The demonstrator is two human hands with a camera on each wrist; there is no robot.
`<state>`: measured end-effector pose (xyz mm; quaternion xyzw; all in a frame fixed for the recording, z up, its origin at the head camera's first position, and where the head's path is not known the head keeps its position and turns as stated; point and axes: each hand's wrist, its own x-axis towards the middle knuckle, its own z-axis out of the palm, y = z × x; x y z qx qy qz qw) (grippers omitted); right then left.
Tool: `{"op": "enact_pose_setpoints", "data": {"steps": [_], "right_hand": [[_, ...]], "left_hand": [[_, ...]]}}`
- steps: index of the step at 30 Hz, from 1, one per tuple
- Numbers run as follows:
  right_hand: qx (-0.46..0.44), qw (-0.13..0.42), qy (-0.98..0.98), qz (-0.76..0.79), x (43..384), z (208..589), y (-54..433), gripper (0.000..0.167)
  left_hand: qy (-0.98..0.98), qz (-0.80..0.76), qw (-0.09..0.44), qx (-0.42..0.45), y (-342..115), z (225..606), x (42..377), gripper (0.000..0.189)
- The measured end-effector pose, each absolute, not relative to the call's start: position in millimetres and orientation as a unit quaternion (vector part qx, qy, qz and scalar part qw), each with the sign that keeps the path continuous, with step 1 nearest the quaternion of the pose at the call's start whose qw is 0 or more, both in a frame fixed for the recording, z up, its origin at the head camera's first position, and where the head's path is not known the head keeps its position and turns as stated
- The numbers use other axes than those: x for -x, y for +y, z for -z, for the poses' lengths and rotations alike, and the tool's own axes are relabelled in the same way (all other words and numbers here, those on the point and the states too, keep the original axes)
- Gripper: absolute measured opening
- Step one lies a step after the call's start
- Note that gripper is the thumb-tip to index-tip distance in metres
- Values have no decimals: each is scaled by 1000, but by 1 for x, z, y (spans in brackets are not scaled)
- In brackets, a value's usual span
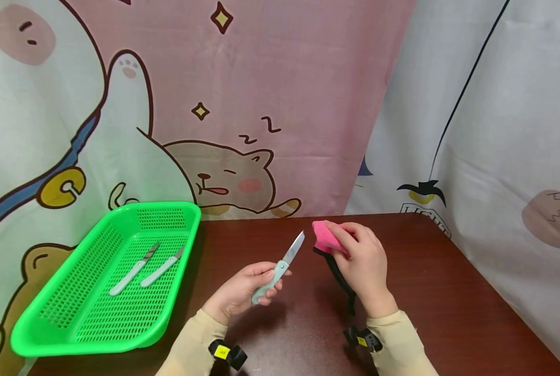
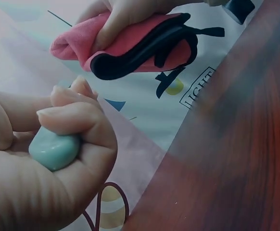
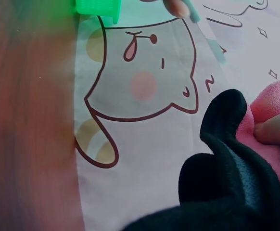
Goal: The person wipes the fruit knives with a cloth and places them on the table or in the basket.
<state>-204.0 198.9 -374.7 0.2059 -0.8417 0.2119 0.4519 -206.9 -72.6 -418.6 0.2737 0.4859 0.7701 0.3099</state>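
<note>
My left hand [image 1: 249,287] grips a knife [image 1: 270,279] by its pale green handle, the bare blade pointing up and to the right. In the left wrist view the rounded handle end [image 2: 55,148] pokes out from the curled fingers. Opposite it, my right hand [image 1: 363,257] pinches a folded pink cloth [image 1: 325,236] with black trim. A black strip [image 1: 340,274] of the cloth hangs down below that hand. Blade tip and cloth are a short gap apart, both held above the table. The right wrist view shows the cloth's black edging [image 3: 236,159] up close.
On the left stands a green plastic basket [image 1: 186,292] with perforated sides. Two knives with pale handles, one [image 1: 128,278] beside the other [image 1: 159,271], lie in it. The dark wooden table [image 1: 430,292] extends to the right, and a printed cartoon curtain [image 1: 308,104] hangs behind it.
</note>
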Motion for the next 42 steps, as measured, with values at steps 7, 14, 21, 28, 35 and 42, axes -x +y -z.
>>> {"op": "enact_pose_setpoints", "data": {"steps": [7,14,21,28,35,42], "right_hand": [[-211,453,-837,-223,202,372,199,48],[-237,437,-841,-214,199,375,187,50],[-277,430,-835,-202,197,382,172,51],[-303,426,-830,-193,196,389,161,51],[-321,441,-818,-183,196,393,155,46],[-328,440,-817,-177,194,395,149,45]], "left_hand": [[501,-770,299,-257,-72,417,207,32],[512,-770,290,-246,-73,413,205,33],[539,-757,261,-260,-75,411,205,29],[598,-730,208,-258,-74,406,203,26],[667,-681,163,-255,-74,398,197,21],[701,-651,147,-250,-72,396,194,20]]}}
